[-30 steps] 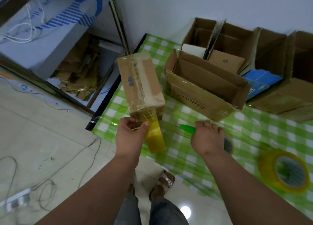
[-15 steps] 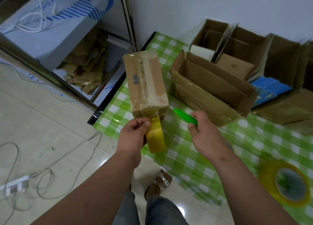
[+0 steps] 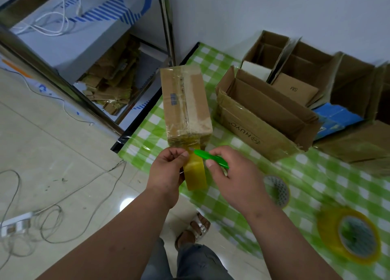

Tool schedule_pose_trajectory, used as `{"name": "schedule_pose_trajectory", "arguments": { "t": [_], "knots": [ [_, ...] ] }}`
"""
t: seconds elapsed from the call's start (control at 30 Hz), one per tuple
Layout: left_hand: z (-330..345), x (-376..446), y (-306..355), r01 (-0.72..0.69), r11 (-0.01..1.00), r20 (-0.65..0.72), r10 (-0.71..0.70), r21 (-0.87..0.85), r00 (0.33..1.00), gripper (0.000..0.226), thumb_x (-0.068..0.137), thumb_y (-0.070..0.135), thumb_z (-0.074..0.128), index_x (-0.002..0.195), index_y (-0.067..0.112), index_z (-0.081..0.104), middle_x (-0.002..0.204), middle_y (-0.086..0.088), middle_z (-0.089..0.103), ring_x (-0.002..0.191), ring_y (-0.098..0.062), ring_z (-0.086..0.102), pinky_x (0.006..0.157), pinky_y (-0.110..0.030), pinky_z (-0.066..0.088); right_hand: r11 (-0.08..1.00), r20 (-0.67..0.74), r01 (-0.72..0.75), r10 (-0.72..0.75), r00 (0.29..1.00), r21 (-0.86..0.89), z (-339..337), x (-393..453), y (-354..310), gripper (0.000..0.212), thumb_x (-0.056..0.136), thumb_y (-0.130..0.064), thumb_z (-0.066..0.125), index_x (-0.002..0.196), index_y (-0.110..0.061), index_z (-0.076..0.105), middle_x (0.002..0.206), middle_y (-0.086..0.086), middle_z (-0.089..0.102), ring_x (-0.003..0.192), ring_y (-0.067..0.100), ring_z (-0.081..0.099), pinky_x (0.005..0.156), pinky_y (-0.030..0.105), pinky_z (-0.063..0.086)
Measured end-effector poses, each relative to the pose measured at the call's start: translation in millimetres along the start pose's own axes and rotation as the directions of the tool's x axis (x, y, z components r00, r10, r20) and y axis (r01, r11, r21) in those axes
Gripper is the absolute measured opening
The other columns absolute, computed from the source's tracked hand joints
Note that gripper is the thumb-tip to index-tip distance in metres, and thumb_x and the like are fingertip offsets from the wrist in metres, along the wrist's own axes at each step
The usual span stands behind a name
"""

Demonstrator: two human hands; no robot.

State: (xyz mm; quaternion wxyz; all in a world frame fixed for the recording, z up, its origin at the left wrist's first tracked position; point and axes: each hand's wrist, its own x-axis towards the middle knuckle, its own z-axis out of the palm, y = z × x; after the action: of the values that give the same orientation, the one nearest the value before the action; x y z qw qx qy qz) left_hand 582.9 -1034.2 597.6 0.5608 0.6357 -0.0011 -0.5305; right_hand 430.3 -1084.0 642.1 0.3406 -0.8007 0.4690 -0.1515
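At the frame's centre the left hand (image 3: 168, 170) has its fingers curled round a yellow tape roll (image 3: 196, 174); just right of it the right hand (image 3: 234, 174) pinches a green cutter (image 3: 209, 157), its tip at the strip running up to the taped box (image 3: 185, 102); that box stands on the checked tablecloth (image 3: 306, 174), above centre; an open carton (image 3: 263, 119) sits just right of it.

We log this as a small packing room, back-of-shop sort: open cardboard cartons (image 3: 268, 119) line the white wall (image 3: 274, 9) on a surface (image 3: 306, 174) under green-checked plastic, with a taped parcel (image 3: 185, 102) and spare tape rolls (image 3: 327, 233) beside them. Flattened cardboard scrap (image 3: 111, 77) sits stuffed under a metal rack (image 3: 166, 24) that carries a big blue-printed box (image 3: 84, 33), and a power strip (image 3: 14, 225) with loose cables (image 3: 50, 240) trails over the tiled floor (image 3: 52, 142).
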Motion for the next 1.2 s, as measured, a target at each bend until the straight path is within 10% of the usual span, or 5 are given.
{"name": "schedule_pose_trajectory", "arguments": {
  "t": [0.17, 0.8, 1.2],
  "knots": [
    [-3.9, 0.1, -0.3, 0.012, 0.999, 0.026, -0.011, -0.049, 1.000, 0.020, 0.091, 0.004, 0.064, 0.075, 0.016, 0.068, 0.072, -0.002, 0.069, 0.061, -0.014, 0.065, 0.053, -0.029, 0.053, 0.988, 0.040, 0.075, -0.070, 0.997, -0.135, 4.6, 10.3, -7.4, 0.020, 0.095, -0.036, 0.057, 0.109, -0.022, 0.061, 0.095, 0.001, 0.064, 0.068, 0.020, 0.057, 0.060, 0.037, 0.048],
    [-4.2, 3.9, -0.9, 0.036, 0.998, 0.026, -0.035, -0.052, 0.999, 0.010, 0.086, 0.001, 0.067, 0.080, 0.009, 0.068, 0.077, -0.009, 0.070, 0.066, -0.018, 0.065, 0.059, -0.032, 0.057, 0.965, 0.042, 0.121, -0.114, 0.993, -0.234, 17.9, 24.8, -11.0, 0.017, 0.095, -0.036, 0.054, 0.105, -0.022, 0.058, 0.091, 0.001, 0.062, 0.076, 0.026, 0.060, 0.056, 0.031, 0.035],
    [-3.9, 4.8, 0.1, 0.061, 0.998, 0.024, -0.060, -0.034, 0.998, 0.014, 0.087, 0.005, 0.068, 0.075, 0.013, 0.069, 0.074, -0.003, 0.070, 0.068, -0.017, 0.067, 0.061, -0.033, 0.057, 0.967, -0.134, -0.184, 0.162, 0.978, -0.178, -3.7, 14.1, 38.9, 0.021, 0.094, -0.029, 0.061, 0.111, -0.017, 0.061, 0.094, 0.005, 0.063, 0.074, 0.026, 0.058, 0.060, 0.034, 0.044]
  ]
}}
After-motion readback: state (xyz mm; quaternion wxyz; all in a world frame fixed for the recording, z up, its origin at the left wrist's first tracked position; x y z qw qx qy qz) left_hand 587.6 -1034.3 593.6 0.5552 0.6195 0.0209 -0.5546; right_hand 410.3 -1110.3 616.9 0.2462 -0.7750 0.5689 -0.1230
